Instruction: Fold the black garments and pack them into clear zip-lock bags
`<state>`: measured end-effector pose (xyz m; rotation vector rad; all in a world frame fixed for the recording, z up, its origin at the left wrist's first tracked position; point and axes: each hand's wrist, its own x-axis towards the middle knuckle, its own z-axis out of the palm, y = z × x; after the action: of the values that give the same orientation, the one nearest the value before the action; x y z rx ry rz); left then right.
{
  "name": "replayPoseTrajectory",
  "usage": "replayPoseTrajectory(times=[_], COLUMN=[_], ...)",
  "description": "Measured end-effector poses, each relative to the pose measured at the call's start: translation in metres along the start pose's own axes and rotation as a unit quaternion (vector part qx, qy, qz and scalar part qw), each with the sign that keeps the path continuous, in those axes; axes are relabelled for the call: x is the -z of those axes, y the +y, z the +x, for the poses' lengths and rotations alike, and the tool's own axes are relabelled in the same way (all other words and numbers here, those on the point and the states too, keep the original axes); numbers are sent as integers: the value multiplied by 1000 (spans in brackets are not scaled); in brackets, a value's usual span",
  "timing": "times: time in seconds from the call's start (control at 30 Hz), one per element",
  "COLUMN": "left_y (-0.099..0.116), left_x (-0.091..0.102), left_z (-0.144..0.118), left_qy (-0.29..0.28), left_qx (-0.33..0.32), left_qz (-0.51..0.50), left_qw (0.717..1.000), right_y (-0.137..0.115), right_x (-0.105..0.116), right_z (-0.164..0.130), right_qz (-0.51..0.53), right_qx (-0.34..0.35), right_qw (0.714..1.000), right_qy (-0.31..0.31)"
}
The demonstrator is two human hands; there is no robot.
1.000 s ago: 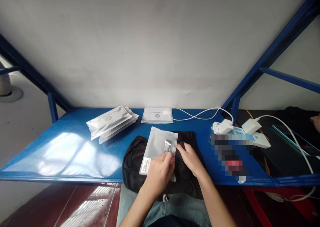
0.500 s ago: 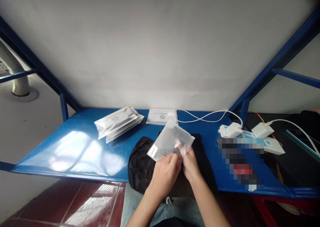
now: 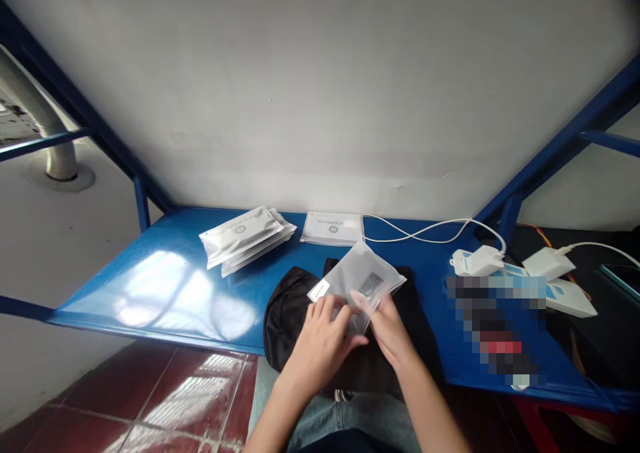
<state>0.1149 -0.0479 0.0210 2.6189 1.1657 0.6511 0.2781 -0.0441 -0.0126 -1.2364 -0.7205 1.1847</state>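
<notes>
- Blue metal shelf (image 3: 165,286) under a plain grey wall, that's the whole workspace, and it's pretty glossy with glare on the left side.
- Left hand (image 3: 320,336) has its fingers curled around the near edge of a frosted zip pouch (image 3: 357,280), thumb side pinching it.
- Right hand (image 3: 387,326) pinches the same pouch from the other side, fingertips closed on its lower right corner.
- Pouch sits tilted above a black cloth bag (image 3: 295,320), roughly dead centre of the shelf's front edge; small dark item inside it, can't make out what.
- At 11 o'clock from the hands: a fanned stack of pouches (image 3: 247,236).
- At 12 o'clock: a flat white packet (image 3: 333,228).
- At 2 o'clock: white chargers (image 3: 477,261) with a cable (image 3: 425,230).
</notes>
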Motion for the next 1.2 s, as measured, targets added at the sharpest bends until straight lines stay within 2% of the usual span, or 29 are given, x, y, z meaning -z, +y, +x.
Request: replayPoseTrajectory(times=[0.07,0.13,0.2,0.33,0.4,0.47,0.5,0.57,0.63,0.7,0.8,0.93,1.07,1.2], left_y=[-13,-20,-22,-24,-27,-32,-34,-38,-41,-43,-46,-46,-46,-49], left_x=[7,9,6,-3,-4,-3,-2,-2,-2,-2,0,3,7,6], left_z=[-11,-20,-24,-25,-25,-26,-28,-30,-33,-36,-38,-39,-39,-41], left_qy=[-8,10,52,159,195,205,202,193,190,183,151,118,130,156], left_qx=[7,5,-10,-16,6,13,10,-2,-5,5,25,39,46,24], left_qz=[-10,-11,-16,-44,-62,-80,-90,-107,-123,-146,-187,-208,-239,-180], left_qw=[1000,1000,998,986,979,976,975,975,974,972,970,970,961,971], right_y=[-8,-16,-22,-29,-32,-36,-38,-42,-42,-41,-36,-32,-28,-27], right_x=[15,27,32,30,31,28,24,12,-4,-18,-26,-24,-23,-27], right_z=[-2,0,2,-10,-25,-39,-45,-50,-48,-43,-36,-34,-33,-32], right_qz=[-69,-122,-138,-87,-143,-260,-318,-409,-458,-469,-459,-461,-462,-469], right_qx=[-20,-50,-71,-77,-20,117,202,348,432,478,516,543,553,554], right_qw=[995,987,983,988,988,958,926,839,766,730,713,694,685,679], right_qy=[-65,-91,-95,-98,-56,-24,-30,-82,-133,-140,-124,-106,-104,-105])
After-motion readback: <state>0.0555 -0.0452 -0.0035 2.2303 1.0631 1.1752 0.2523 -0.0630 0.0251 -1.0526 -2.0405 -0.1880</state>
